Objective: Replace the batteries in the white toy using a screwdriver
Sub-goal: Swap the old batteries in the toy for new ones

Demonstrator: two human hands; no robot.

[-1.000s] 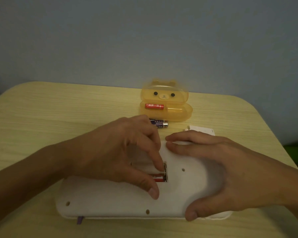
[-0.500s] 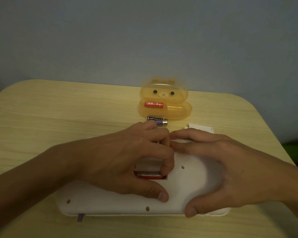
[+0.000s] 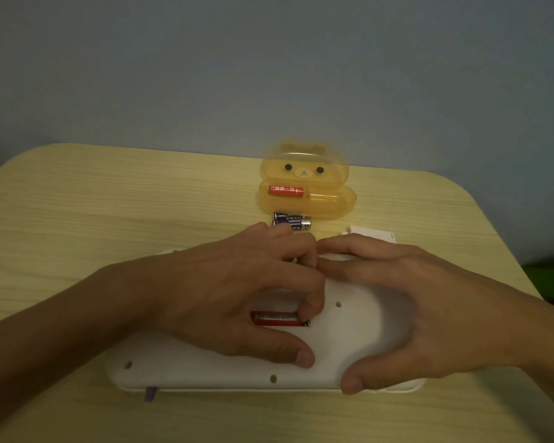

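Note:
The white toy point(image 3: 349, 340) lies face down on the table, its battery compartment point(image 3: 277, 302) open. A red battery point(image 3: 275, 318) lies in the near slot. My left hand point(image 3: 224, 292) covers the compartment, a bent fingertip pressing on the battery's right end and the thumb resting on the toy's back. The toy's right end sits in the grip of my right hand point(image 3: 429, 302), fingers over the far edge and thumb on the near edge. No screwdriver is visible.
A yellow bear-shaped case point(image 3: 330, 203) stands open at the back with a red battery point(image 3: 285, 190) in it. Purple batteries point(image 3: 293, 221) lie just in front of it. The white compartment cover point(image 3: 373, 233) lies behind my right hand. The wooden table point(image 3: 109, 203) has rounded corners.
My left hand's fingers have curled deeper over the compartment, and the red battery now shows lying flat in the near slot. My right hand keeps its grip on the toy.

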